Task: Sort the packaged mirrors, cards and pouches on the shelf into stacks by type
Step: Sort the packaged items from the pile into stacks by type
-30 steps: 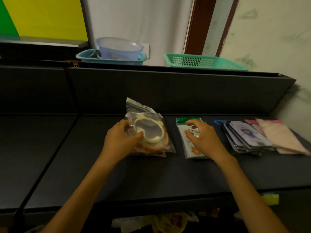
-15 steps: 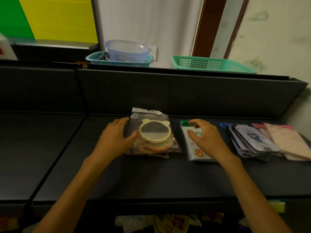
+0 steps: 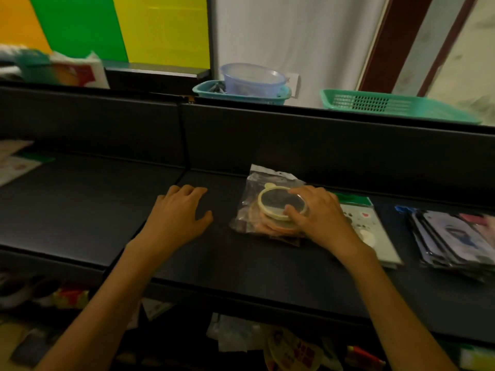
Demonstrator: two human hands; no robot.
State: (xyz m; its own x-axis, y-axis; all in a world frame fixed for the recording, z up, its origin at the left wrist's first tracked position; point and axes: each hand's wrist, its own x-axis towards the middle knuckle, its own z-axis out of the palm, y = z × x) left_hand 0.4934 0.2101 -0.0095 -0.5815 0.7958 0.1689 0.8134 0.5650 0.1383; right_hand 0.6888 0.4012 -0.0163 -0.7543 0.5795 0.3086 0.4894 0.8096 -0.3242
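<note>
Right hand (image 3: 318, 218): fingers curled over the right rim of the top packaged mirror, thumb against its near edge, pinching the round frame through the plastic. Looks like squaring or steadying the pile rather than lifting; the bag lies flat.

Left hand (image 3: 179, 212): spread and relaxed, palm down on bare shelf (image 3: 93, 210) just left of the mirrors, holding nothing. Apart from the bag, not touching it.

Mirror stack (image 3: 270, 210): clear bags, a cream-rimmed round mirror with small ears on top, an orange-rimmed one under it. Sits mid-shelf, nearer the back wall than the front edge.

Card pack (image 3: 364, 223): flat white pack with green header, just right of the mirrors, partly hidden by the right wrist.

Pouch stack (image 3: 450, 236): fanned pile of flat printed packets further right, toward the shelf's right end; edges not aligned.

Far left end of shelf: a loose flat packet (image 3: 18, 164), type unclear, likely not yet sorted.

Above the back wall: a teal basket (image 3: 241, 93) holding a clear bowl (image 3: 253, 79), and a green basket (image 3: 388, 105).

Judgement: three types already sit side by side; remaining work seems to be tidying and fetching strays.
</note>
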